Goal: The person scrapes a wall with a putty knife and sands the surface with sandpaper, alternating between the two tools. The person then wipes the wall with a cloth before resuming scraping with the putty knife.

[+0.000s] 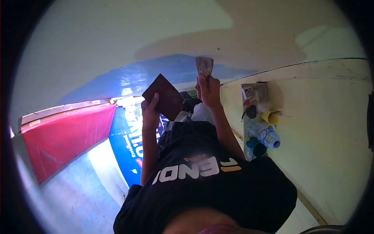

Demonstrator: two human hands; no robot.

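My left hand (150,112) is closed on a dark reddish-brown square sheet (164,96), thumb on its face, with one corner pointing up. To the right, my right hand (209,91) grips a putty knife (204,65) by its handle. The knife's broad, stained blade points up, over the lower edge of the pale wall (175,35) beside a bluish patch (152,74). Whether the blade touches the wall I cannot tell.
On the right, a narrow shelf (247,126) holds a yellow cup (270,117), a clear plastic bottle (269,136) and a dark teal cup (256,147). A red panel (70,136) and a blue printed banner (124,142) are at the left.
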